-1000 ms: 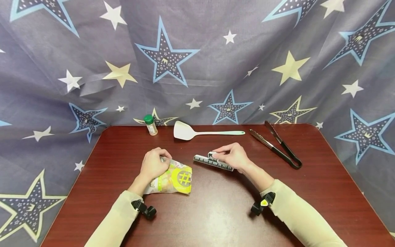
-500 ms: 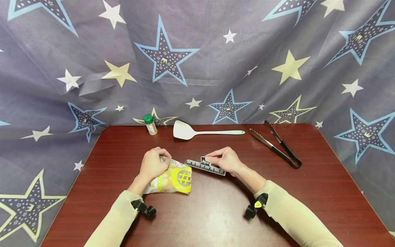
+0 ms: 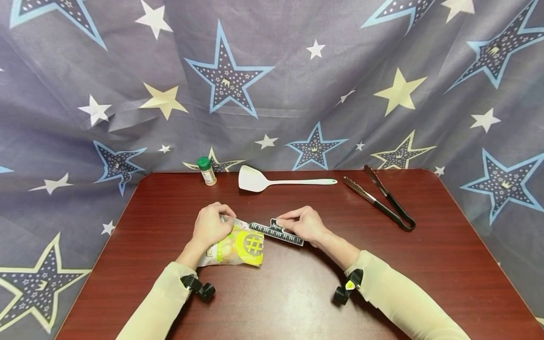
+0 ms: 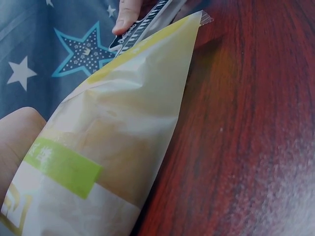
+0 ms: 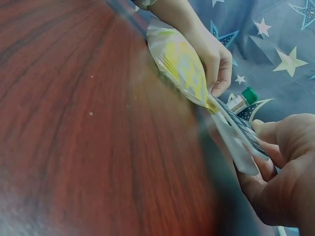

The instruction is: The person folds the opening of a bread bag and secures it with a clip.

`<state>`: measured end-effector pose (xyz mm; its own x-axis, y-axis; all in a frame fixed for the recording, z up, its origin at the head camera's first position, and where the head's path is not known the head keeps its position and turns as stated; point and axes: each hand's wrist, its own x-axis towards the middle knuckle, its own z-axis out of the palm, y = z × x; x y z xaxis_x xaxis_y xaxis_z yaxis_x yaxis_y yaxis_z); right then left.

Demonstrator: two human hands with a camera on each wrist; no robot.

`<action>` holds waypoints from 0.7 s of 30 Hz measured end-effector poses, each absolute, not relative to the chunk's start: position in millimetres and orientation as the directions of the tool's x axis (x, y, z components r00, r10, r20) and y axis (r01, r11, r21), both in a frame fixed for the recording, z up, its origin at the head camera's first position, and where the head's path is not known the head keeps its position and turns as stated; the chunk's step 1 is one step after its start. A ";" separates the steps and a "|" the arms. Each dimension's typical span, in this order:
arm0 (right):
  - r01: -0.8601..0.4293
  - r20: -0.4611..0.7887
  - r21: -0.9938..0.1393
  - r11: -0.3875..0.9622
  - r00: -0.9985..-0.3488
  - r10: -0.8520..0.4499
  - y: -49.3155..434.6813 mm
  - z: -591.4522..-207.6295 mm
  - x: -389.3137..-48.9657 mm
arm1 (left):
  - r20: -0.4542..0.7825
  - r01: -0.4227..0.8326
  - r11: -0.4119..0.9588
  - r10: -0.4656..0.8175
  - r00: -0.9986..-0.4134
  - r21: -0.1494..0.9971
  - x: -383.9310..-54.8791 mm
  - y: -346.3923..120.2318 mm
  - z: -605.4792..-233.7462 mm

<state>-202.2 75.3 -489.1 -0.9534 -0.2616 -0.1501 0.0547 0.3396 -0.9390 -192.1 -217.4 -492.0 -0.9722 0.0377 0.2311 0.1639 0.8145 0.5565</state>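
A yellow, white and clear snack bag (image 3: pixel 231 248) lies left of the table's middle, and my left hand (image 3: pixel 211 224) holds it by its far edge. In the right wrist view, the left fingers curl by the bag's (image 5: pixel 181 64) upper edge. My right hand (image 3: pixel 307 225) pinches the grip of a long bag clip (image 3: pixel 280 233) with a piano-key pattern. The clip's two bars stand apart in the right wrist view, with the bag's far corner at their near end. How deep the corner sits between the bars is hard to tell.
At the back of the dark red table (image 3: pixel 280 302) stand a green-capped seasoning bottle (image 3: pixel 208 172), a white spatula (image 3: pixel 253 180) lying flat, and black-handled tongs (image 3: pixel 384 203) at the right. A star-patterned cloth (image 3: pixel 272 94) hangs behind the table's back edge.
My right hand has brought the clip leftward and slightly nearer, from apart from the bag to its right far corner. The left hand and the bag have stayed nearly still.
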 end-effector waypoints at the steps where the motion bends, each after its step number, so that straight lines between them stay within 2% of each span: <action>1: 0.053 -0.149 -0.938 0.342 -0.954 -0.259 74.8 -489.1 -201.7 | 0.232 0.164 0.815 0.037 -0.972 0.556 -192.1 -217.2 -491.9; 14: 0.058 -0.154 -0.935 0.351 -0.956 -0.252 67.8 -489.8 -195.5 | 0.240 0.167 0.820 0.038 -0.970 0.547 -193.8 -214.7 -492.1; 21: 0.020 -0.125 -0.934 0.357 -0.954 -0.273 66.8 -491.2 -195.1 | 0.261 0.187 0.818 0.047 -0.964 0.543 -195.5 -216.9 -494.7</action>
